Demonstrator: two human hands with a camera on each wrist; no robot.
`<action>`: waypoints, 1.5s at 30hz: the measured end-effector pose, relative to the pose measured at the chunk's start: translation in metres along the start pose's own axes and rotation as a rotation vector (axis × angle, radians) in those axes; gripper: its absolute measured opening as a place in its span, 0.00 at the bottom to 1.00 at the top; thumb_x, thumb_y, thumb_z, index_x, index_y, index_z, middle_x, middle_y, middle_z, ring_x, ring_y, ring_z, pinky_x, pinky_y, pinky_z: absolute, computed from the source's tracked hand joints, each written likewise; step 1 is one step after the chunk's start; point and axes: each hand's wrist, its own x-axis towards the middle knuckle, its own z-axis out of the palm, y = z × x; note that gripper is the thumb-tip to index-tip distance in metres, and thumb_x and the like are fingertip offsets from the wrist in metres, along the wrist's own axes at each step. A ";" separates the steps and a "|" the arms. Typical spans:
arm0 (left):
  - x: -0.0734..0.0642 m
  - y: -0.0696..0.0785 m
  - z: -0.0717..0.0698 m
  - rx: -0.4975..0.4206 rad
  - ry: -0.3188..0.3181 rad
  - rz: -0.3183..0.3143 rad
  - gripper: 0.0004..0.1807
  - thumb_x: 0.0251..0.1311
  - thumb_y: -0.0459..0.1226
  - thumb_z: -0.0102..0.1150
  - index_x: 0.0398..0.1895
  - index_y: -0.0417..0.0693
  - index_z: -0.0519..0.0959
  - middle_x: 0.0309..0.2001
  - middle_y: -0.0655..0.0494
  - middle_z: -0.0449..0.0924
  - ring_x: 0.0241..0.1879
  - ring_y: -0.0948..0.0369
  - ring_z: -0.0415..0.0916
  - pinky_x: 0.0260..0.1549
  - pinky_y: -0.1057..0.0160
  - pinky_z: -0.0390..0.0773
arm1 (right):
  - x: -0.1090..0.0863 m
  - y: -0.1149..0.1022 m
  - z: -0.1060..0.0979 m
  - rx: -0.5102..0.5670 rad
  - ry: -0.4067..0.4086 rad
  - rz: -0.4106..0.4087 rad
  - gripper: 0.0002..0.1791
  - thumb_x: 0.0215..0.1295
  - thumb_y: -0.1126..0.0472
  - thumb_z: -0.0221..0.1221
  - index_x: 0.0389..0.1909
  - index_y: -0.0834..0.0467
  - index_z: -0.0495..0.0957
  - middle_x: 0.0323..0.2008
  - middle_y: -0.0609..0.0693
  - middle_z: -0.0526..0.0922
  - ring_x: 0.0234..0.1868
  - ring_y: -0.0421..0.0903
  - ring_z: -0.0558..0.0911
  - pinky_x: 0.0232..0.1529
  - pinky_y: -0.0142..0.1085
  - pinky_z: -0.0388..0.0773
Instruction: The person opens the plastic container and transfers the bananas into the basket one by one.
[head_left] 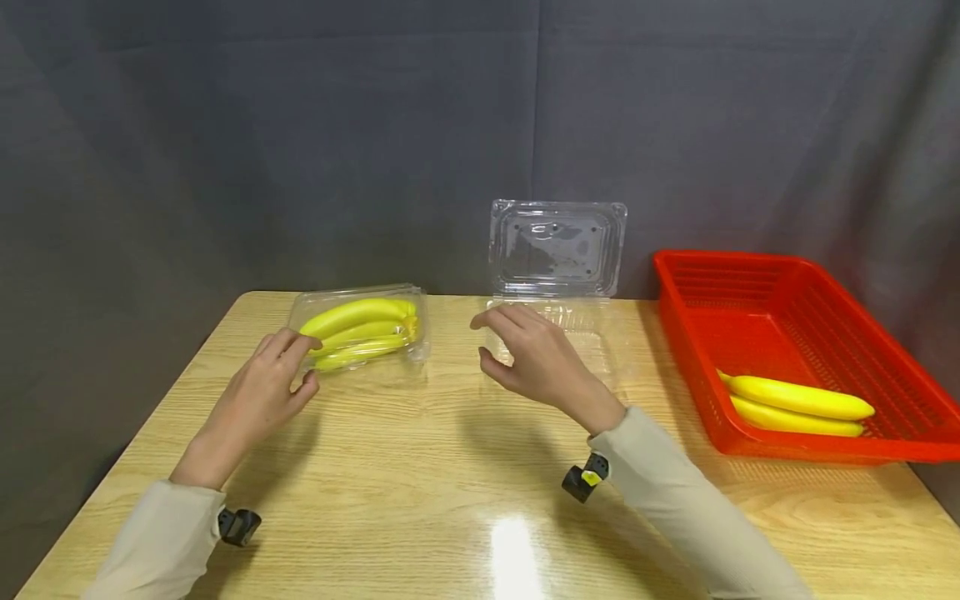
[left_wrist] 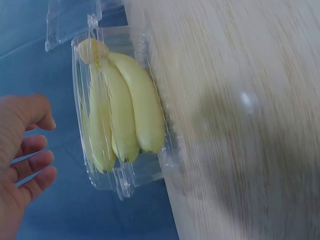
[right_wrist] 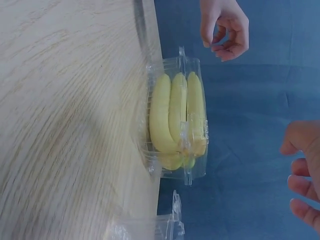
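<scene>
A clear plastic clamshell box point(head_left: 420, 350) with its lid down stands at the far left of the table, and a bunch of yellow bananas point(head_left: 356, 315) lies inside it. My left hand point(head_left: 258, 392) hovers by the box's near left corner, fingers loosely bent and holding nothing. In the left wrist view a gap shows between that hand point(left_wrist: 22, 155) and the box. Over the front of a second clamshell box, whose raised lid point(head_left: 557, 250) leans upright at the back, my right hand point(head_left: 534, 354) hangs in the air with relaxed, bent fingers and nothing in them.
To the right stands a red plastic basket point(head_left: 686, 367) holding more bananas point(head_left: 798, 396) at its near end. A dark grey curtain point(head_left: 375, 150) hangs right behind the wooden table point(head_left: 390, 500).
</scene>
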 end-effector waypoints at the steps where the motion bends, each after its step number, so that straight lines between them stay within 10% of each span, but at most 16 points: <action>1: -0.001 -0.001 0.000 0.002 0.000 0.001 0.16 0.47 0.23 0.60 0.42 0.32 0.75 0.37 0.43 0.73 0.38 0.45 0.71 0.31 0.52 0.74 | 0.001 0.000 0.002 0.003 -0.002 0.001 0.16 0.51 0.68 0.64 0.43 0.59 0.77 0.40 0.50 0.81 0.41 0.49 0.80 0.41 0.41 0.78; 45: -0.021 -0.030 0.003 0.077 -0.081 -0.024 0.14 0.44 0.22 0.61 0.37 0.35 0.78 0.33 0.45 0.76 0.32 0.48 0.73 0.27 0.53 0.73 | 0.008 0.006 0.048 0.012 -0.183 0.009 0.15 0.56 0.66 0.64 0.45 0.58 0.79 0.41 0.48 0.83 0.38 0.45 0.81 0.35 0.37 0.77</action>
